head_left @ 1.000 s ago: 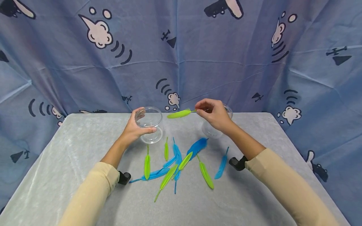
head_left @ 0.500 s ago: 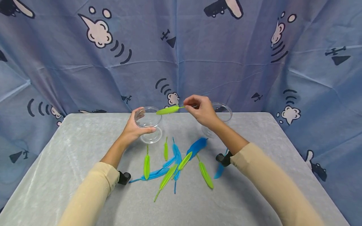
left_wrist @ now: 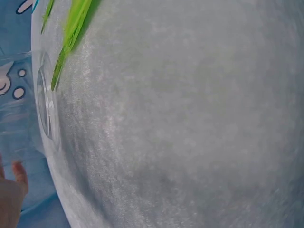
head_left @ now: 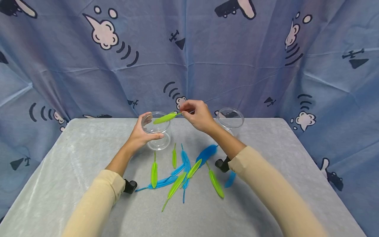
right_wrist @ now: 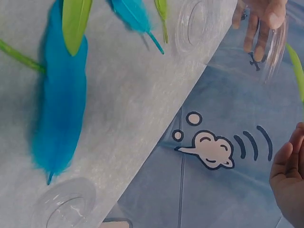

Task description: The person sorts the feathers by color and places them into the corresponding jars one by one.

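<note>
My left hand (head_left: 141,133) grips a clear plastic cup (head_left: 159,143) near its rim, fingers behind and thumb in front; the cup stands at the table's back. Between thumb and fingertips, my right hand (head_left: 199,115) pinches a green feather (head_left: 164,118) by its quill. The feather's vane lies over the cup's mouth, tilted down to the left. In the right wrist view the pinching hand (right_wrist: 289,175) shows at the right edge, with the feather (right_wrist: 295,69) above it. A second clear cup (head_left: 231,122) stands to the right, partly behind my right forearm.
Blue feathers (head_left: 206,153) and green feathers (head_left: 215,183) lie scattered across the middle of the grey table (head_left: 254,210), several of each, some overlapping. One blue feather (head_left: 230,179) is partly under the right wrist's camera. A patterned blue curtain (head_left: 225,75) hangs behind the table's back edge.
My right hand has moved left with the green feather, from between the two cups to over the left cup's mouth. More of the right cup shows now. The left hand has stayed put.
</note>
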Demonstrator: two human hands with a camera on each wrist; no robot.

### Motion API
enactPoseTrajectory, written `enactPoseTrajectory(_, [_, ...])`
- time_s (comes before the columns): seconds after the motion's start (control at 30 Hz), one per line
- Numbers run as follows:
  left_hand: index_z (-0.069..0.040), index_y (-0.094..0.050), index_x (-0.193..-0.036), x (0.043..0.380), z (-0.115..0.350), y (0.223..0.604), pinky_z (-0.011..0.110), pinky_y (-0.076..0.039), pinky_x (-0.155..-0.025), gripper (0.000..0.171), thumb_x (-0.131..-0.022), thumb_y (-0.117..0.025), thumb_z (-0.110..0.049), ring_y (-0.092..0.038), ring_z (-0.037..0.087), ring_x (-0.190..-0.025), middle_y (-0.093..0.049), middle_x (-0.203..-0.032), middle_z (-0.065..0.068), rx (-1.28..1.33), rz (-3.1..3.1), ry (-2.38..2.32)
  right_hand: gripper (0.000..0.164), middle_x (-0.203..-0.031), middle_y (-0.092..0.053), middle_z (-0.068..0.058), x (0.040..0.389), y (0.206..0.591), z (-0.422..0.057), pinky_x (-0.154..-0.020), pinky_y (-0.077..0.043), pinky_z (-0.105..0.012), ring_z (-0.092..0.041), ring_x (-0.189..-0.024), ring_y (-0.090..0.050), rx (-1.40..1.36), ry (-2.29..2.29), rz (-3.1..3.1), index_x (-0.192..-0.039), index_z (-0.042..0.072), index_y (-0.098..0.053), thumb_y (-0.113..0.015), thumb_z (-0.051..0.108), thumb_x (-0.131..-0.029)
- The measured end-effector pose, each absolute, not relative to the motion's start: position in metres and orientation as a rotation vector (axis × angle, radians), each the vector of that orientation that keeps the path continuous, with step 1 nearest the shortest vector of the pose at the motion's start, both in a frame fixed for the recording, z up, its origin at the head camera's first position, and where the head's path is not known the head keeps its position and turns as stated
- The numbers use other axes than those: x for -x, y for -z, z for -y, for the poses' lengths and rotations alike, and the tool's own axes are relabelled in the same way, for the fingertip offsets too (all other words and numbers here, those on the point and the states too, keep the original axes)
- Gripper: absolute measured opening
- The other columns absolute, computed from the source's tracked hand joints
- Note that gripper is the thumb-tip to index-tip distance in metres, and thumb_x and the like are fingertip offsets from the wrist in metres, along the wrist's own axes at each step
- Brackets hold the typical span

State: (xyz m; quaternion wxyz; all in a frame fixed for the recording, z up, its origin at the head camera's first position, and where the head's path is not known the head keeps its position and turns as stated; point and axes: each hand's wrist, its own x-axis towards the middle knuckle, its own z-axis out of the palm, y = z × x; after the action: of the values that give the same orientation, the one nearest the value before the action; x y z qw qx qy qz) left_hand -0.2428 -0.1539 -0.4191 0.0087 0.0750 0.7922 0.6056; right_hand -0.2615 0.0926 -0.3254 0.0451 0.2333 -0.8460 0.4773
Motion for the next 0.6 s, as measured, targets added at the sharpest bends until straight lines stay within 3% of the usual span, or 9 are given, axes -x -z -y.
enactPoseTrajectory(0.6, [-0.017, -0.02, -0.155, 0.243, 0.154, 0.42, 0.05, -0.035, -0.111, 0.098, -0.08, -0.084, -0.014, -0.027, 0.025, -0.145, -0.028, -0.157, 0.01, -0.229, -2.46, -1.903, 0.01, -0.097, -0.071, -0.007, 0.258, 0.338, -0.059, -0.077, -0.053, -0.029, -0.018, -0.087, -0.064, -0.848, -1.356, 2.686, -0.102, 0.003, -0.072, -0.065, 0.002, -0.095])
